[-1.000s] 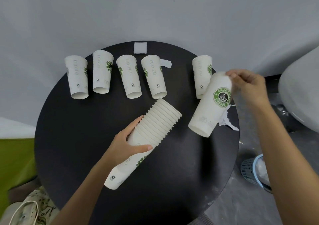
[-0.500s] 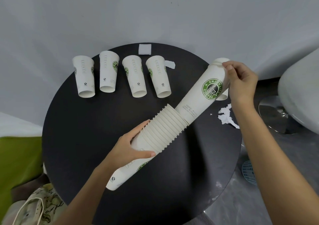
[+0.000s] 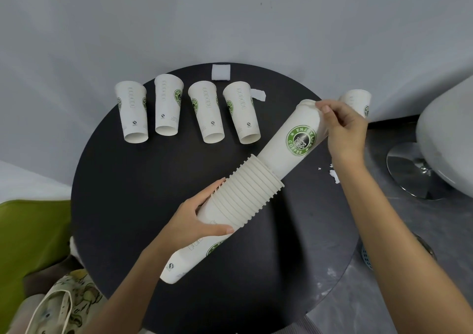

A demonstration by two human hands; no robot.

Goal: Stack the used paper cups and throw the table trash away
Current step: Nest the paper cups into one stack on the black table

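Note:
My left hand (image 3: 195, 222) grips a long stack of white paper cups (image 3: 240, 200) held slanted above the round black table (image 3: 128, 193). My right hand (image 3: 344, 129) pinches the base of a single logo cup (image 3: 294, 136) whose mouth end sits partly inside the stack's top rim. Several upside-down cups (image 3: 206, 112) stand in a row at the table's far edge, and one more cup (image 3: 357, 102) peeks out behind my right hand. Paper scraps lie around: a white square (image 3: 221, 72), a torn piece (image 3: 258, 95) and shreds (image 3: 334, 176).
A grey wall rises behind the table. A white chair with a chrome base (image 3: 409, 171) stands at the right. A blue mesh bin (image 3: 367, 257) shows under my right forearm. A green seat (image 3: 30, 231) and a printed tote bag (image 3: 61, 305) sit at lower left.
My right hand brought the single cup from the table's right side to the stack and pushed its mouth end into the top. The left hand kept holding the stack.

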